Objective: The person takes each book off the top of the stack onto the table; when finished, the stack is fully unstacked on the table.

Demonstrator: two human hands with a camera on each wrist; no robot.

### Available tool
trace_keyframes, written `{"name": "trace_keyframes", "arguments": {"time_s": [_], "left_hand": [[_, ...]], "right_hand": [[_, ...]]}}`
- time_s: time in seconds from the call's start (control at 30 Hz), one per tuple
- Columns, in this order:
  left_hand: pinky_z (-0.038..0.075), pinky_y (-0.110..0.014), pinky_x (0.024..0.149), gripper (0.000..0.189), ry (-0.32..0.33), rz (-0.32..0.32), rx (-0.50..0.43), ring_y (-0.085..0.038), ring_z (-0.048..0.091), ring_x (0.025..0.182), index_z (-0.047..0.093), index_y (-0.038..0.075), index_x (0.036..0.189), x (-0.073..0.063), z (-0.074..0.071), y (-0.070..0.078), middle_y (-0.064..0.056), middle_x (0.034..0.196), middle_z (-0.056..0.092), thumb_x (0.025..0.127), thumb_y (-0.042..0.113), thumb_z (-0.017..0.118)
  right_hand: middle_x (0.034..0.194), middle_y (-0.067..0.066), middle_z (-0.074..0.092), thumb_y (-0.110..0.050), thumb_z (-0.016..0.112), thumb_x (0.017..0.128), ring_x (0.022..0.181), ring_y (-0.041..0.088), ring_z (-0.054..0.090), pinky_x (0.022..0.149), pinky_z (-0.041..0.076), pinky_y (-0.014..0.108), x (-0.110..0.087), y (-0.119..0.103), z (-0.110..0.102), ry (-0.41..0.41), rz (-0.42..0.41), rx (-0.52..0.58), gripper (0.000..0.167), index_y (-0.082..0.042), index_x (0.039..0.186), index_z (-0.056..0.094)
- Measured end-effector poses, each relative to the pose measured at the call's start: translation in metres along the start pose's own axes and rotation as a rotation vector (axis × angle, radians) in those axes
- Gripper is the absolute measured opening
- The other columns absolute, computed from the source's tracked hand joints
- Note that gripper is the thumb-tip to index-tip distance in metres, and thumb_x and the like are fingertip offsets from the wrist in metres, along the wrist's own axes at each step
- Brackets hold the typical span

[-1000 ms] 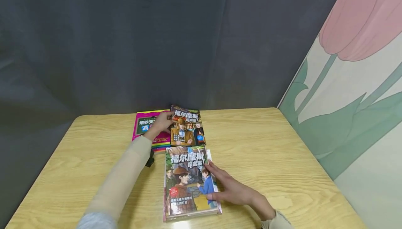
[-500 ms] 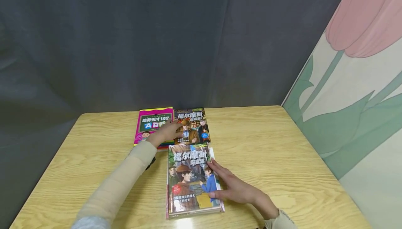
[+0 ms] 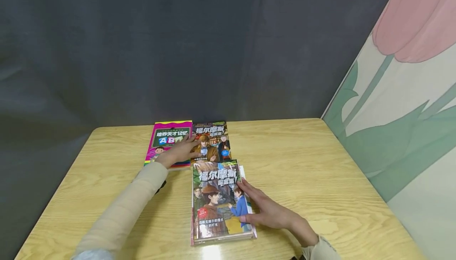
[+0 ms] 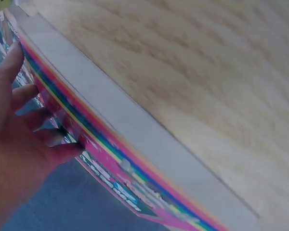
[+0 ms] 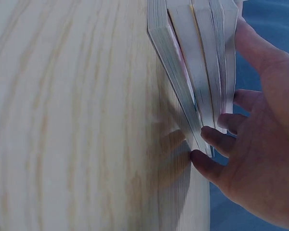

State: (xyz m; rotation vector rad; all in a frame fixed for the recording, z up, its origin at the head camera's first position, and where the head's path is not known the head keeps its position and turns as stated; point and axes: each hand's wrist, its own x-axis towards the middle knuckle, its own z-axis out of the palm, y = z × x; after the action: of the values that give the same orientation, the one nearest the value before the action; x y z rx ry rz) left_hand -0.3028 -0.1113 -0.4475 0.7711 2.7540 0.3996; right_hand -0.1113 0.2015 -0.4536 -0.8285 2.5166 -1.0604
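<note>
In the head view, a pink ABC book [image 3: 151, 149] lies at the back of the table, with a dark detective comic book [image 3: 222, 157] flush along its right side. My left hand [image 3: 176, 152] rests across both, fingers spread, fingertips on the dark book's left part. Closer to me lies a stack of books [image 3: 210, 190], topped by a detective comic with a boy in a brown cap. Against the stack's right side is my right hand [image 3: 272, 212], thumb on the cover edge. The right wrist view shows its loosely bent fingertips along the page edges [image 5: 202, 62].
The wooden table [image 3: 285, 165] extends to both sides of the books. A dark curtain [image 3: 178, 46] hangs behind its far edge. On the right stands a wall panel [image 3: 409, 133] painted with a tulip.
The left hand has moved down across the dark book, and both back books have shifted left on the table, side by side. The right hand stays at the stack. The head view has shifted slightly.
</note>
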Motion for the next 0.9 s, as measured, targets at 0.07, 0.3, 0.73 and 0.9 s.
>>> {"name": "trace_keyframes", "arguments": {"time_s": [0.07, 0.3, 0.73, 0.9], "left_hand": [[0.016, -0.069, 0.109, 0.065, 0.014, 0.005, 0.006, -0.048, 0.007, 0.142, 0.034, 0.006, 0.149, 0.000, 0.001, 0.000, -0.023, 0.156, 0.018, 0.097, 0.039, 0.054], [0.023, -0.064, 0.109, 0.062, 0.139, 0.086, -0.038, -0.051, 0.012, 0.140, 0.040, 0.001, 0.145, -0.017, 0.005, 0.006, -0.027, 0.153, 0.024, 0.096, 0.035, 0.058], [0.028, -0.057, 0.109, 0.069, 0.151, 0.126, -0.337, -0.042, 0.032, 0.137, 0.029, 0.012, 0.152, -0.161, 0.050, 0.055, -0.018, 0.155, 0.024, 0.096, 0.042, 0.054], [0.029, -0.055, 0.109, 0.081, 0.107, 0.107, -0.401, -0.040, 0.032, 0.137, 0.014, 0.019, 0.156, -0.180, 0.064, 0.067, -0.016, 0.157, 0.019, 0.092, 0.052, 0.053]], "right_hand": [[0.160, 0.015, 0.005, -0.045, 0.065, 0.088, 0.142, 0.044, 0.012, 0.109, 0.017, 0.067, 0.000, 0.000, 0.000, 0.005, -0.006, -0.003, 0.089, -0.014, 0.155, 0.015], [0.160, 0.015, 0.007, -0.046, 0.066, 0.087, 0.142, 0.045, 0.014, 0.107, 0.019, 0.068, -0.001, 0.001, 0.000, 0.023, -0.008, -0.006, 0.089, -0.013, 0.155, 0.018], [0.155, 0.019, 0.024, -0.045, 0.068, 0.087, 0.132, 0.045, 0.036, 0.101, 0.036, 0.065, 0.011, -0.001, -0.012, 0.085, 0.014, -0.020, 0.081, -0.010, 0.150, 0.031], [0.156, 0.020, 0.020, -0.047, 0.067, 0.087, 0.129, 0.048, 0.039, 0.100, 0.036, 0.066, 0.035, 0.001, -0.017, 0.129, 0.024, -0.076, 0.084, -0.014, 0.153, 0.027]]}}
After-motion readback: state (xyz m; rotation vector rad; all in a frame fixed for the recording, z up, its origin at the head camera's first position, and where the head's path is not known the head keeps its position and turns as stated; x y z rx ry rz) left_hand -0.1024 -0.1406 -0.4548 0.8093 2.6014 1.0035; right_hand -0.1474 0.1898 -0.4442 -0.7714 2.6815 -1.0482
